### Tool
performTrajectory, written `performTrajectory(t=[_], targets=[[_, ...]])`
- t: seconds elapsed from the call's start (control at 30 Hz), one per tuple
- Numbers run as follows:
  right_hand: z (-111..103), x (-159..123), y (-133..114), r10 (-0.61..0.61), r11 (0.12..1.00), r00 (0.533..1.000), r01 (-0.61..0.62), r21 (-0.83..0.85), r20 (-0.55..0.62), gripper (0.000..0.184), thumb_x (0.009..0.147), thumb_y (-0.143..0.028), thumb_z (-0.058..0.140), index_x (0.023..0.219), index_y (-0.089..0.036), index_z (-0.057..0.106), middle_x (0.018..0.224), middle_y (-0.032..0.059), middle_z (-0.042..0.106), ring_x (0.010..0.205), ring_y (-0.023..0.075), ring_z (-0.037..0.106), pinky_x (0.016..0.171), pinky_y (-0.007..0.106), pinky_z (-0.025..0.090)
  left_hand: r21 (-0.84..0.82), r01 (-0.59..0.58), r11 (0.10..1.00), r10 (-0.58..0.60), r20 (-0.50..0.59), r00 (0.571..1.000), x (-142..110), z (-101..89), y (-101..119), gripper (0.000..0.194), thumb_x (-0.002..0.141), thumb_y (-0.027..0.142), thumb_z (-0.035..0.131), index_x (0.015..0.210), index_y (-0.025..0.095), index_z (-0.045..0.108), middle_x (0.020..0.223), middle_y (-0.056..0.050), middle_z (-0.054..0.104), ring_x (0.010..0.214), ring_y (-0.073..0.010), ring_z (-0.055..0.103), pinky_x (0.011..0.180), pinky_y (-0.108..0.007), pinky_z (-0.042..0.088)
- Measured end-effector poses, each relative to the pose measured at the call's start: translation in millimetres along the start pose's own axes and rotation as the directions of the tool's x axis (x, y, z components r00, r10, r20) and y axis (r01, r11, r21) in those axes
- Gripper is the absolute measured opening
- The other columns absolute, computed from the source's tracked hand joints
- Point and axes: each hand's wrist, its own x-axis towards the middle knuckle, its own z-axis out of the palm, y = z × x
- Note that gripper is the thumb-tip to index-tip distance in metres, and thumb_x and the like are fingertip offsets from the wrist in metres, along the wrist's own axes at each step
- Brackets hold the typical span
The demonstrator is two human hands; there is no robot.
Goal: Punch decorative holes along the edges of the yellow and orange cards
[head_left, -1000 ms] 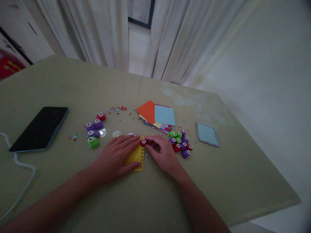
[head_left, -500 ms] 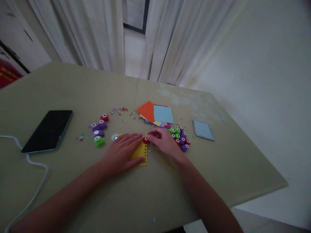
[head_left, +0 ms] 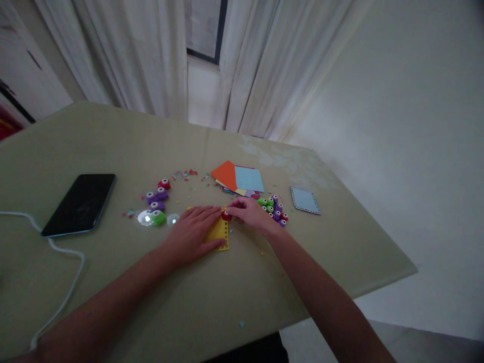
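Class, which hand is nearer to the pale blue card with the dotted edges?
Right: the right hand, fingers at the red one-eyed piece, is left of the blue card. The left hand lies flat over the yellow card, farther left.

Dim, flat indoor lighting; small glare spots on clear discs (head_left: 145, 218); soft detail; wide-angle stretching toward the edges.

Yellow sheet (head_left: 216, 233): flat on bench (head_left: 162, 302), right edge lined with punched holes, partly covered. Red one-eyed punch (head_left: 226, 215): at its upper right edge.
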Motion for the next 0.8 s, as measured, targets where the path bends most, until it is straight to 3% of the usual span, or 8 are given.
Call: performTrajectory(t=[0.8], targets=[[-2.8, -0.7, -3.2, 0.039, 0.999, 0.999, -0.04, 0.017, 0.022, 0.016, 0.082, -0.031, 0.081, 0.086, -0.016, 0.077, 0.085, 0.005, 0.08, 0.068, 0.0132, 0.062, 0.062, 0.024, 0.048, 0.01, 0.018, 1.0, -0.018, 0.019, 1.0, 0.5, -1.1, 1.7, 0.068, 0.099, 0.061, 0.066, 0.154, 0.022, 0.058, 0.16, -0.012, 0.061, 0.145, -0.0347, 0.056, 0.123, -0.055, 0.037]])
